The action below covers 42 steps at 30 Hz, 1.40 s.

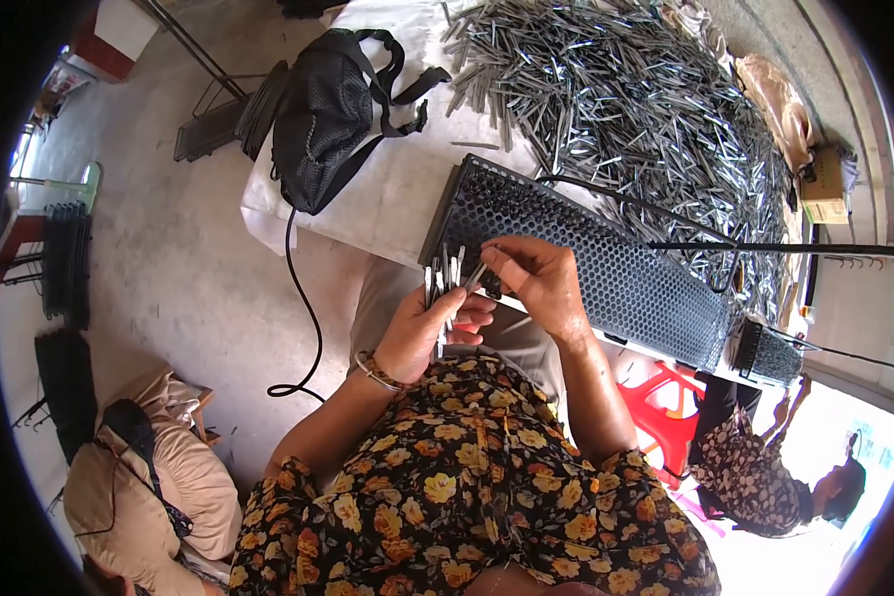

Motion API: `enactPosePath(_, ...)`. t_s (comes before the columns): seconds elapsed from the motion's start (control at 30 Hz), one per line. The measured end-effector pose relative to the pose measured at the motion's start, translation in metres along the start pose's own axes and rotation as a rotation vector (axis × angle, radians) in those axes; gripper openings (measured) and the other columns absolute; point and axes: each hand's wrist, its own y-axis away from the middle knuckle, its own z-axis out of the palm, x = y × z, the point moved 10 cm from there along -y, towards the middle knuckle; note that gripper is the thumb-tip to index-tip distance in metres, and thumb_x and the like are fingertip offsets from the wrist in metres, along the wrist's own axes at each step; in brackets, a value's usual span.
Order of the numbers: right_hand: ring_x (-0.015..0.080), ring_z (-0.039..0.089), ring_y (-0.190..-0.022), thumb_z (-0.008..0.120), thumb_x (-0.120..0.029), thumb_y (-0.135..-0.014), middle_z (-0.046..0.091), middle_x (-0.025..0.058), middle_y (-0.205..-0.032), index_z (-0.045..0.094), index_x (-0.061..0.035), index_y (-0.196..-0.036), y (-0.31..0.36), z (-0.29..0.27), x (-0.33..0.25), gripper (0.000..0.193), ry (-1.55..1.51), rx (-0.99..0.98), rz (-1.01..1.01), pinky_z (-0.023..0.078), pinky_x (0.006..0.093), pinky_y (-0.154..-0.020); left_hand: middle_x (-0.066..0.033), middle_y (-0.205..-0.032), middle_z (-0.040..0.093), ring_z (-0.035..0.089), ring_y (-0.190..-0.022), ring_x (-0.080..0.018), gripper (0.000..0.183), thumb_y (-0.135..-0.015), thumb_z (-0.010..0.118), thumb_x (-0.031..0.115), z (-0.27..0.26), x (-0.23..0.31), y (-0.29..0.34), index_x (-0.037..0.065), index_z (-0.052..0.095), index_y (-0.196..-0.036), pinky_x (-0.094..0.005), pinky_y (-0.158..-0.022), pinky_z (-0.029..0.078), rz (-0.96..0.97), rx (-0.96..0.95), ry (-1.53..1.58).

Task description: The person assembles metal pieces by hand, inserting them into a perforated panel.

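Observation:
My left hand (417,333) is closed around a small bunch of slim metal strips (440,310), which stick up past the thumb. My right hand (544,286) pinches a single strip between thumb and fingertips, just beside the bunch. Both hands are over the near left end of a long black perforated rack (606,268) that lies slanting across the table's near edge. Small dark pieces (489,204) fill many holes at its left end; the rest of its holes look bare.
A large heap of dark metal strips (646,99) covers the table beyond the rack. A black bag (323,119) lies on the white table cover (358,223); its cord hangs to the floor. A person (755,462) sits at right near a red plastic chair (656,407). Cloth-covered sacks (159,467) stand at left.

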Motion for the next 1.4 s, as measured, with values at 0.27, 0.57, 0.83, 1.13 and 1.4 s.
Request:
enactPosePath(0.27, 0.0040, 0.051, -0.062, 0.067, -0.013, -0.088, 0.063, 0.0003, -0.071, 0.068, 0.0016, -0.100, -0.030, -0.024, -0.029, 0.019, 0.007, 0.251, -0.264, 0.042, 0.0205, -0.057, -0.0091, -0.102, 0.065, 0.065, -0.085, -0.0148, 0.029, -0.098, 0.049, 0.026, -0.004, -0.007, 0.000, 0.004, 0.056, -0.117, -0.0283, -0.069, 0.055, -0.049, -0.022, 0.005)
enactPosePath(0.57, 0.0187, 0.063, -0.070, 0.067, -0.009, -0.085, 0.067, 0.0117, -0.089, 0.067, -0.0016, -0.100, -0.031, -0.018, -0.058, 0.017, 0.375, 0.262, -0.511, 0.050, 0.0281, -0.063, -0.0075, -0.100, 0.066, 0.065, -0.088, -0.0155, 0.029, -0.099, 0.047, 0.026, -0.007, -0.007, 0.003, 0.004, 0.056, -0.116, -0.0286, -0.069, 0.053, -0.050, -0.011, -0.019)
enactPosePath(0.83, 0.0192, 0.063, -0.070, 0.068, -0.008, -0.084, 0.065, 0.0096, -0.089, 0.066, -0.0011, -0.096, -0.027, -0.010, -0.070, 0.014, 0.421, 0.209, -0.581, 0.050, 0.0281, -0.061, -0.0079, -0.100, 0.065, 0.064, -0.084, -0.0144, 0.027, -0.098, 0.050, 0.027, -0.009, -0.009, 0.001, 0.006, 0.057, -0.115, -0.0286, -0.068, 0.056, -0.062, -0.027, -0.018)
enactPosePath(1.13, 0.0277, 0.065, -0.075, 0.069, -0.007, -0.082, 0.065, 0.0112, -0.091, 0.067, -0.0011, -0.093, -0.027, -0.001, -0.065, 0.013, 0.426, 0.189, -0.629, 0.053, 0.0323, -0.064, -0.0075, -0.098, 0.065, 0.064, -0.084, -0.0144, 0.030, -0.098, 0.049, 0.027, -0.004, -0.010, 0.001, 0.005, 0.057, -0.116, -0.0282, -0.067, 0.055, -0.053, -0.028, -0.041)
enactPosePath(1.4, 0.0223, 0.066, -0.076, 0.068, -0.011, -0.084, 0.066, 0.0087, -0.091, 0.068, -0.0019, -0.096, -0.019, 0.019, -0.078, 0.015, 0.710, 0.178, -0.858, 0.053, 0.0343, -0.066, -0.0102, -0.099, 0.064, 0.064, -0.087, -0.0164, 0.033, -0.098, 0.050, 0.028, 0.002, -0.008, 0.002, 0.002, 0.054, -0.118, -0.0298, -0.068, 0.055, -0.078, -0.064, -0.030)
